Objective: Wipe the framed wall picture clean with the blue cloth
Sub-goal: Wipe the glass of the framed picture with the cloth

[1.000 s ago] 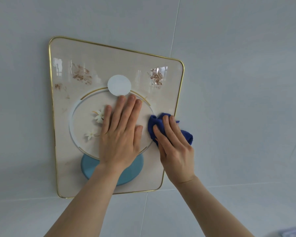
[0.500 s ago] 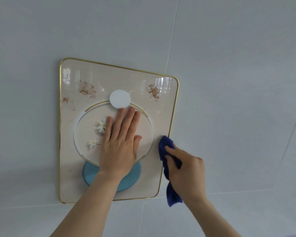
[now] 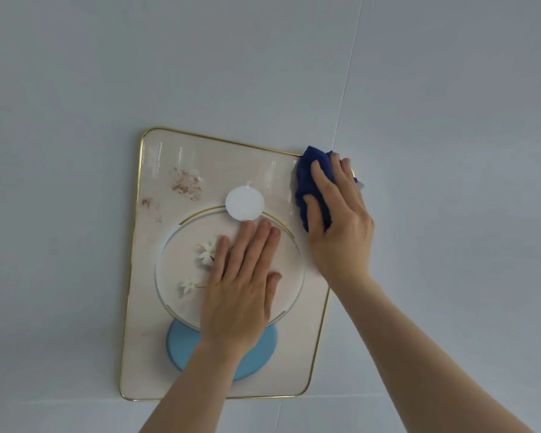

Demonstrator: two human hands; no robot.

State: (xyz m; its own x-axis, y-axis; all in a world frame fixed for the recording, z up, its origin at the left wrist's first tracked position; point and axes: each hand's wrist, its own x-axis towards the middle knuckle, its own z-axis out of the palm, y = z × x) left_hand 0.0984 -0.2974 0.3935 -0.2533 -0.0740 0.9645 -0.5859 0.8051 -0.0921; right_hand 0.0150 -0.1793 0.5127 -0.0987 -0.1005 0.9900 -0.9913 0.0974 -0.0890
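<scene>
The framed picture (image 3: 156,307) hangs on the wall, cream with a thin gold rim, a large pale circle, a small white disc and a light blue disc. My left hand (image 3: 241,282) lies flat on the large circle, fingers together, holding nothing. My right hand (image 3: 338,214) presses the blue cloth (image 3: 306,179) against the picture's top right corner, covering that corner. Brown smudges (image 3: 185,184) show on the glass at the upper left, with a smaller brown smudge (image 3: 146,202) below them.
A pale grey tiled wall (image 3: 450,151) surrounds the picture. A thin vertical joint (image 3: 345,89) runs up from the picture's top right corner, and a horizontal joint (image 3: 388,395) passes just under its lower edge.
My right hand has carried the blue cloth from the picture's right edge near the middle up to the top right corner, over the brown smudge seen there earlier. My left hand stays flat on the circle.
</scene>
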